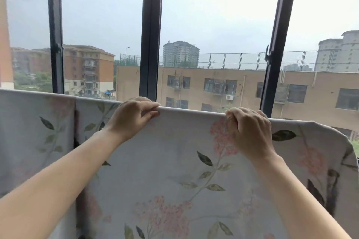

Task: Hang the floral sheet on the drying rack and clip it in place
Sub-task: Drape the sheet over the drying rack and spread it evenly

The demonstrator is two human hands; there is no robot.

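The floral sheet (174, 163), pale grey with pink blossoms and green leaves, hangs draped over a horizontal bar of the drying rack, which the cloth hides completely. My left hand (132, 116) pinches the sheet's top fold at the centre, thumb in front and fingers over the back. My right hand (250, 130) grips the same top edge further right, fingers curled into the cloth. The sheet's right end curves down over the rack's corner (330, 132). No clip is in view.
Another panel of the same floral cloth (35, 132) hangs to the left, overlapping behind the near one. Close behind the rack stands a window with dark frames (151, 35); buildings lie beyond the glass.
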